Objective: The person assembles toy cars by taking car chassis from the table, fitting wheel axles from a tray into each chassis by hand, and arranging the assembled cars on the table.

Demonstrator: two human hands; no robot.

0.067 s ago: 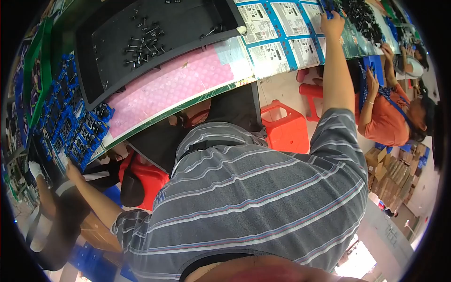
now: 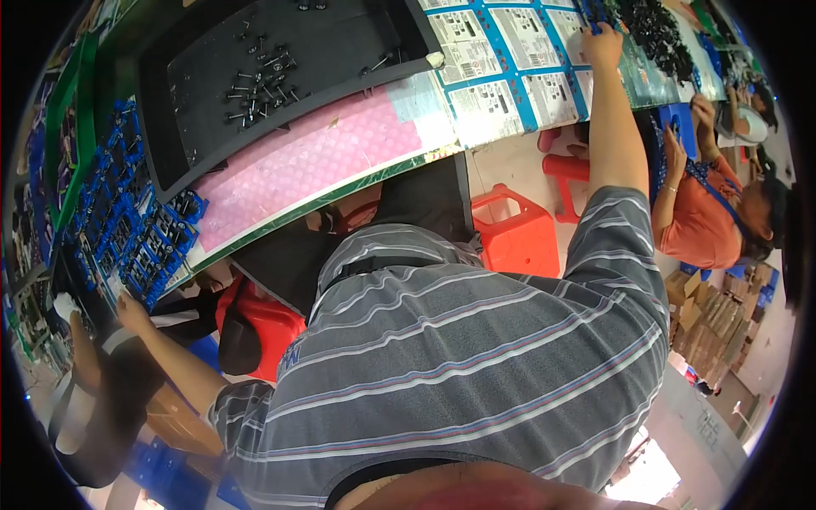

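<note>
My right hand [image 2: 603,49] is stretched far out over the table at the upper right, its fingers closed around a blue plastic part [image 2: 597,28]. Under and beside it lie printed blue-and-white cards [image 2: 529,38] in rows. At the far left, my left hand [image 2: 131,311] rests by the table's edge, next to a batch of blue plastic parts with black pieces [image 2: 157,242]. Its fingers are small and partly hidden, so I cannot make out whether they grip anything.
A black tray [image 2: 183,174] with wheeled axles [image 2: 263,85] stands on pink bubble sheeting [image 2: 314,151]. Black parts [image 2: 661,42] are heaped at the right. Red stools [image 2: 517,234] stand below the table. One co-worker in orange [image 2: 701,225] sits right; another's gloved hand [image 2: 65,306] is left.
</note>
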